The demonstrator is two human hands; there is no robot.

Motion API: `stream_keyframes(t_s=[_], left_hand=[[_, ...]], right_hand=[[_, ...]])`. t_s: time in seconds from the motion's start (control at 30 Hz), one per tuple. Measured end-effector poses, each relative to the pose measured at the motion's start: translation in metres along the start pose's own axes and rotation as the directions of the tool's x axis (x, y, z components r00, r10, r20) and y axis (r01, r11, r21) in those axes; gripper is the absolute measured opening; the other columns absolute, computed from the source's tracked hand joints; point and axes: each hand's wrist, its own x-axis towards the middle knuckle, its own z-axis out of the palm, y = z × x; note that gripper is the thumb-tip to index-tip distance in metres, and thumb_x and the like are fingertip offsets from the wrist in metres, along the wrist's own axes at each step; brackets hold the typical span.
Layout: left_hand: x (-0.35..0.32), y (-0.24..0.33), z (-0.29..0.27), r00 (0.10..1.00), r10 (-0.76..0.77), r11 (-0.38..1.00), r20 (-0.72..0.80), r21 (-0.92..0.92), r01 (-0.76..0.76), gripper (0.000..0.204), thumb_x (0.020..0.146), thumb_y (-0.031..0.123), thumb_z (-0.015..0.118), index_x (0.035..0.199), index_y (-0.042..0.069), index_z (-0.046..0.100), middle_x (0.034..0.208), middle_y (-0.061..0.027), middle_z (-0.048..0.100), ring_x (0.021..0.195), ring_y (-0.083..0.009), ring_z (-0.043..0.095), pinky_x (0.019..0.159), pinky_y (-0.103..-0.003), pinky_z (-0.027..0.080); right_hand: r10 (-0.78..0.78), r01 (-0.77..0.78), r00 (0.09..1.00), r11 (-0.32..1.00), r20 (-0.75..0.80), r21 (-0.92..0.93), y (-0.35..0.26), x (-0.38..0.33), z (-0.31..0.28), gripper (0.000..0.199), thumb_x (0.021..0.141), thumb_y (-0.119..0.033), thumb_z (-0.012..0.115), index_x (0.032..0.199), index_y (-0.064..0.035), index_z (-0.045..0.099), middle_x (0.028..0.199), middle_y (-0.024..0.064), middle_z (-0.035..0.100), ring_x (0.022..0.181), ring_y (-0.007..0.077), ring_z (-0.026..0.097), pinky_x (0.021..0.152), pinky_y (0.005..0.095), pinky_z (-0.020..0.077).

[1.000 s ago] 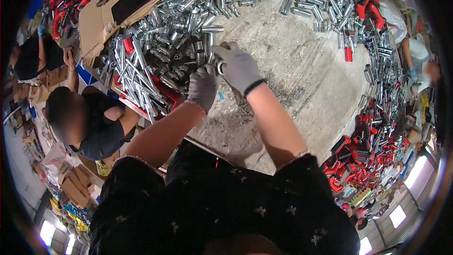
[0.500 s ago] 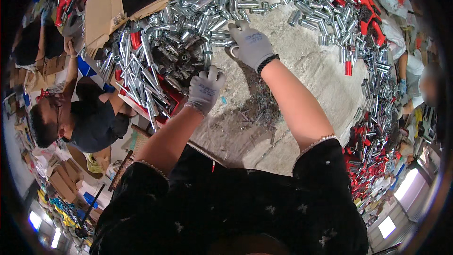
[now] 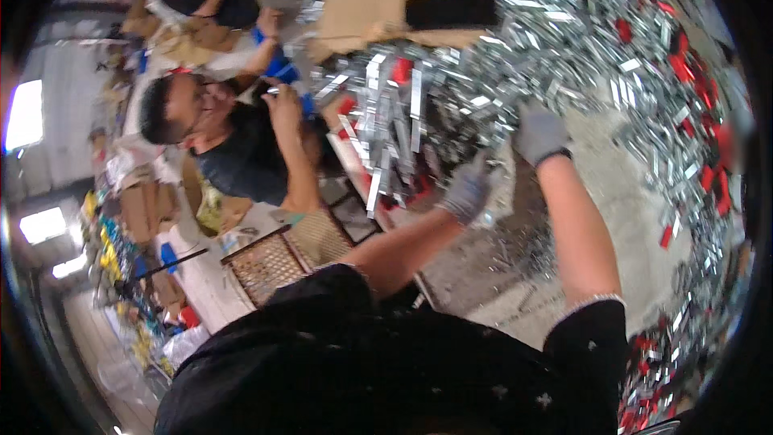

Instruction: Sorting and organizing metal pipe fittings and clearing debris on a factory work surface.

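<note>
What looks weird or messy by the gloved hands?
The dark little bits strewn over the pale work surface, below the right hand in the picture. They look odd because they lie loose like spilled scraps, while the shiny metal pieces are heaped. Blur hides any damage.

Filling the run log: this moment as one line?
left hand: gloved, near metal parts | right hand: gloved, at pile's edge | grips: unclear, blurred | nearby: cardboard sheet, long silver rods
</note>
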Motion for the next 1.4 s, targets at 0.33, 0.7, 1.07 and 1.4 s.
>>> stream_keyframes(t_s=[0.33, 0.7, 1.07, 1.4], left_hand=[[0.018, 0.050, -0.031, 0.946, 0.236, 0.694, 0.221, 0.644, -0.324, 0.039, 0.083, 0.004, 0.059, 0.120, 0.016, 0.056, 0.123, -0.0161, 0.050, 0.098, -0.0293, 0.066, 0.067, -0.040, 0.059], [0.031, 0.025, -0.026, 0.905, 0.273, 0.670, 0.327, 0.611, -0.423, 0.032, 0.085, 0.004, 0.056, 0.114, 0.017, 0.058, 0.108, -0.0165, 0.052, 0.089, -0.0311, 0.068, 0.066, -0.039, 0.059], [0.030, 0.023, -0.038, 0.901, 0.325, 0.784, 0.289, 0.450, -0.427, 0.038, 0.086, 0.000, 0.052, 0.117, 0.020, 0.056, 0.114, -0.0186, 0.050, 0.095, -0.0358, 0.066, 0.069, -0.045, 0.059], [0.032, 0.022, -0.040, 0.919, 0.235, 0.879, 0.318, 0.335, -0.340, 0.024, 0.087, 0.005, 0.059, 0.110, 0.013, 0.061, 0.127, -0.0225, 0.052, 0.101, -0.0385, 0.066, 0.077, -0.043, 0.058]], right_hand=[[0.034, -0.017, 0.972, 0.997, 0.232, -0.075, 0.001, -0.003, -0.015, 0.066, 0.075, -0.028, 0.080, 0.128, -0.0039, 0.049, 0.122, 0.0199, 0.057, 0.110, 0.0351, 0.063, 0.092, 0.0431, 0.0534], [0.369, -0.248, 0.929, 0.617, 0.004, 0.746, 0.111, 0.000, 0.022, 0.044, 0.087, -0.032, 0.063, 0.109, 0.0060, 0.062, 0.093, 0.0189, 0.068, 0.087, 0.0304, 0.067, 0.077, 0.0388, 0.0508], [0.605, -0.440, 0.787, 0.688, -0.121, 0.577, 0.171, 0.016, 0.047, 0.041, 0.090, -0.027, 0.050, 0.105, 0.0067, 0.067, 0.104, 0.0287, 0.068, 0.100, 0.0440, 0.064, 0.088, 0.0447, 0.0467], [0.637, 0.043, 0.766, -0.188, 0.088, 0.981, 0.135, -0.133, 0.026, 0.030, 0.102, -0.032, 0.052, 0.097, -0.0059, 0.066, 0.085, 0.0032, 0.058, 0.077, 0.0143, 0.056, 0.067, 0.0287, 0.0464]])
